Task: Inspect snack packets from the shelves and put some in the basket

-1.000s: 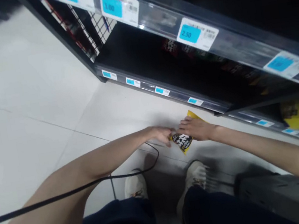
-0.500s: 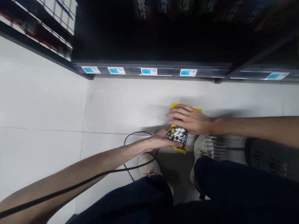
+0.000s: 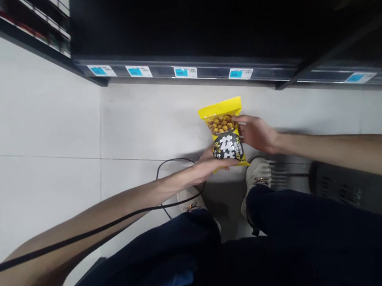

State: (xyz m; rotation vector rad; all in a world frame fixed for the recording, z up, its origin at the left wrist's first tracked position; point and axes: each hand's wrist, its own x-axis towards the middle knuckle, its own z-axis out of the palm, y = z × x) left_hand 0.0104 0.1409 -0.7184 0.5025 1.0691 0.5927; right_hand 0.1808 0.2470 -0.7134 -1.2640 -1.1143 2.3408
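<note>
A yellow and black bag of peanuts (image 3: pixel 226 140) is held above the floor between my two hands, its printed front facing up and its yellow top edge toward the shelf. My left hand (image 3: pixel 209 165) grips the bag's lower left, with the thumb lying across the bottom of the front and the other fingers mostly hidden underneath. At the bag's right edge is my right hand (image 3: pixel 257 133). One digit reaches over the upper right of the front, and the rest curl against the side, partly out of sight.
A dark shelf unit (image 3: pixel 195 31) with price labels (image 3: pixel 185 72) along its low front edge runs across the top. A black cable (image 3: pixel 116 222) crosses my left arm and loops near my shoes (image 3: pixel 259 173). Pale floor tiles (image 3: pixel 27 115) spread left; a dark container (image 3: pixel 351 190) is at lower right.
My right hand has moved off the bag's front to its right edge, uncovering the print and peanut picture. The bag has shifted slightly up toward the shelf, and my left hand still holds it.
</note>
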